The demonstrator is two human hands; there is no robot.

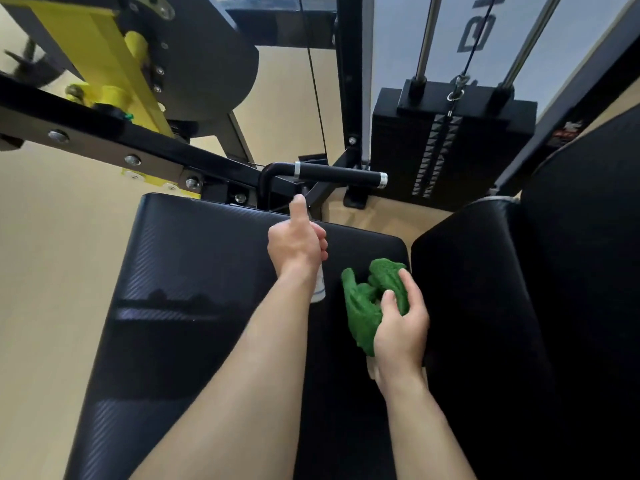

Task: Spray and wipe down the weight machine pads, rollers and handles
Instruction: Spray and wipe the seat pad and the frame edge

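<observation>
We are looking down along our two bare forearms, which are hanging over the glossy black seat pad (180,271), its woven-texture vinyl catching a pale reflection. Our right hand (401,327) is curling its fingers round a crumpled green cloth (363,303) above the seat's right edge, just beside a second black pad (502,289). Our left hand (298,244) is gripping a small clear spray bottle (318,285), fingers wrapped round it and thumb stretching forward toward the handle (339,174). That handle, a black grip with metal rings, is lying level just past the seat's far edge. Beyond it the black weight stack (450,143) is sitting under its chrome guide rods. A bolted black frame beam (104,140) and a yellow lever arm (114,53) are crossing over the beige floor (52,254).
</observation>
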